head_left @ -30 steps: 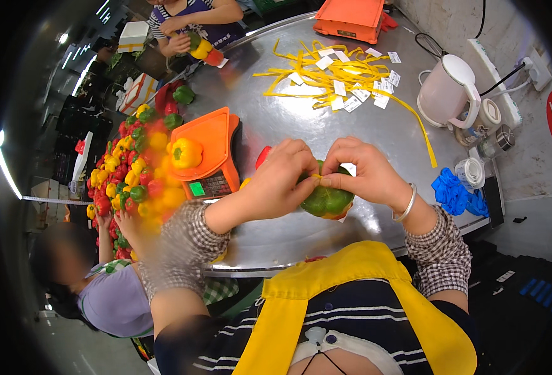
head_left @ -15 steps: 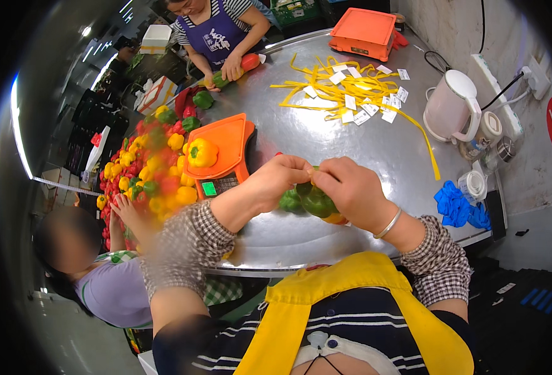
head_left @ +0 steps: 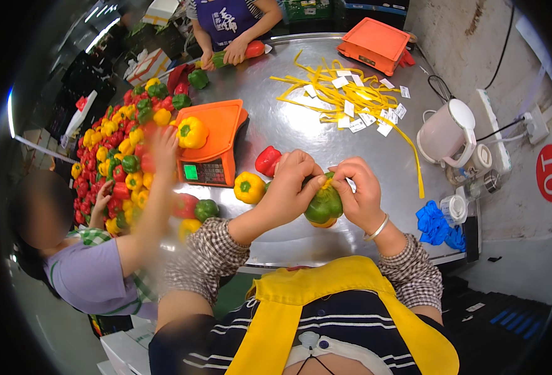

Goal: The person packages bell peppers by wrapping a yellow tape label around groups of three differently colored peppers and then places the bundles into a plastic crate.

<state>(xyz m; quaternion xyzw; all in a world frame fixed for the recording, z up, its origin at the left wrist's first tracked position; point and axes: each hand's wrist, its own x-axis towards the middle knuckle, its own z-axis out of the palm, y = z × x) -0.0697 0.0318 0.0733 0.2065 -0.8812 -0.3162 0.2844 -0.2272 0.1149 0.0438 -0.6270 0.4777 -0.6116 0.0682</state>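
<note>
Close in front of me, a green bell pepper (head_left: 324, 205) has a yellow one just below it, and they look wrapped together in a thin yellow net bag (head_left: 327, 184), twisted at its top. My left hand (head_left: 293, 190) pinches the twisted net from the left, thumb pressed to it. From the right, my right hand (head_left: 358, 195) pinches the same spot with curled fingers. A red bell pepper (head_left: 268, 161) and a yellow bell pepper (head_left: 249, 187) lie on the steel table beside my left hand.
An orange scale (head_left: 210, 128) carries a yellow pepper, next to a large pepper heap (head_left: 110, 144). Yellow net strips with white tags (head_left: 344, 94) lie behind my hands. A kettle (head_left: 447, 131) and blue gloves (head_left: 435, 224) stand right. One co-worker reaches across at left; another handles peppers at the back.
My hands stay together at the twisted net, and the green pepper now shows more fully. The left co-worker's arm has swung up toward the scale. Red and yellow peppers show beside my left hand.
</note>
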